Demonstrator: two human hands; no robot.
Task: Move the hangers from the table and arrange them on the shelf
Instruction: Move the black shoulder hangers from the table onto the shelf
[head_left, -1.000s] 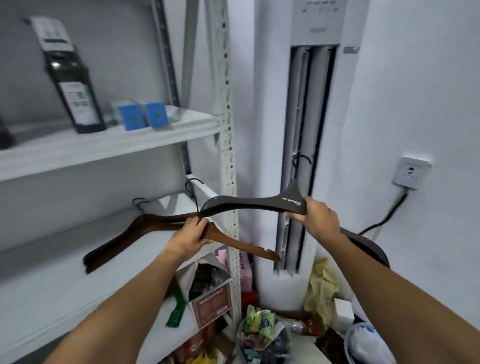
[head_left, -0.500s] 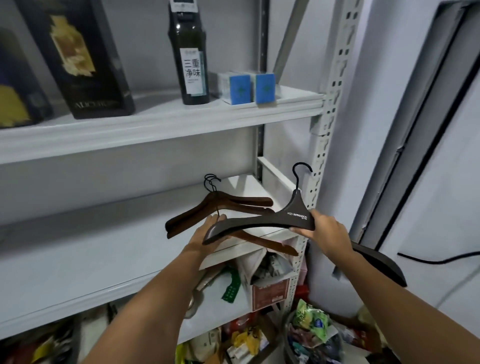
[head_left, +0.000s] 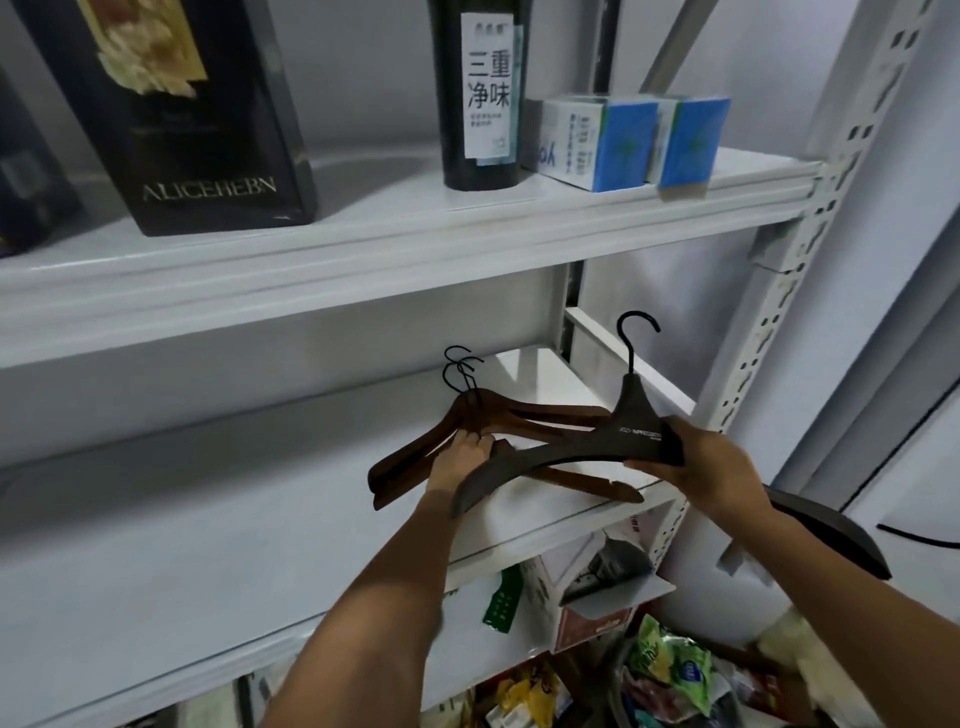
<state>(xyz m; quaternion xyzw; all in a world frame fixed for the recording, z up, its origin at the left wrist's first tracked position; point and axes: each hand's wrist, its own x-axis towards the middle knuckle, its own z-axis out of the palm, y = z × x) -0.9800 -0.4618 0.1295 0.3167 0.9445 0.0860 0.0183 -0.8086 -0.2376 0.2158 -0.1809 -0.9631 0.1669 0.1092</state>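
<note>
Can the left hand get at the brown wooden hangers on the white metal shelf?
Probably yes: the left hand is right at the brown wooden hangers, nothing between; the dark grey plastic hanger held by the right hand only crosses above its wrist.

Matt dark plastic hanger (head_left: 582, 451) between the fingers (head_left: 655, 464); beyond them, smooth brown wooden hangers (head_left: 524, 415) on a painted metal shelf (head_left: 218, 525). Above, glossy glass bottle (head_left: 480, 93).

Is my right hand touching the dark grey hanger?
Touching. The head view shows the right hand gripping the dark grey hanger beside its printed lettering, thumb underneath.
</note>
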